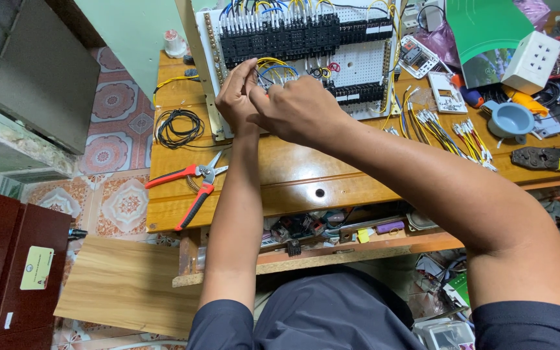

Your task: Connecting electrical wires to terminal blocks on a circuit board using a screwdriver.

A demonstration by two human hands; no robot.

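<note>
We found both hands at the white panel (364, 65), below its black terminal row (280, 35). Left hand (238, 91) pinched a wire (273, 63); right hand (299, 107) closed beside it, contents indeterminate. Wiring step judged underway; seating the end calls for steady alignment.

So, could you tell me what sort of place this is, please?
Probably a small electrical workshop: a white perforated panel with black terminal blocks, cut wires and red-handled cutters on a wooden bench.

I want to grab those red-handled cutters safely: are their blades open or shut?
Open. The red-handled cutters lie flat on the wooden desk, handles splayed apart, spring showing between them, blade tips parted.
</note>
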